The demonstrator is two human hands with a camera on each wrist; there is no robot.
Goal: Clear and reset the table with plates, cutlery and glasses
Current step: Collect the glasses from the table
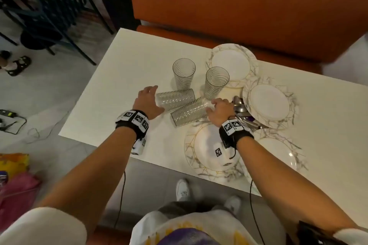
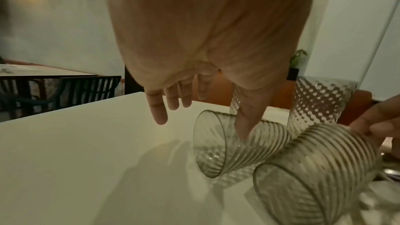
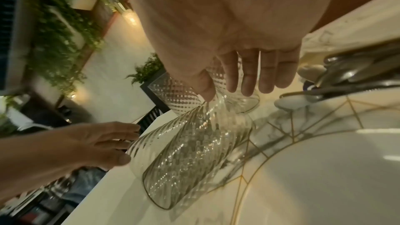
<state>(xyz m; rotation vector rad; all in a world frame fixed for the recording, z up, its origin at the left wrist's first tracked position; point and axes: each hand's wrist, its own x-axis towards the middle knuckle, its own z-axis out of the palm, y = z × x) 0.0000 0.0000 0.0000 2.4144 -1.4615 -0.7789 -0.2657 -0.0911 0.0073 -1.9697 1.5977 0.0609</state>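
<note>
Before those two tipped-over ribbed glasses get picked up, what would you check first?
1. Left hand on the farther lying ribbed glass: only its thumb touches, fingers spread; not ok.
2. Right hand on the nearer lying ribbed glass: fingers at its base, grip cannot tell.
3. Lying glasses apart: they seem to touch; not ok.
4. Two upright ribbed glasses close behind: not ok.
5. Metal cutlery pile beside the right wrist: not ok.
6. White table free on the left: ok.
</note>
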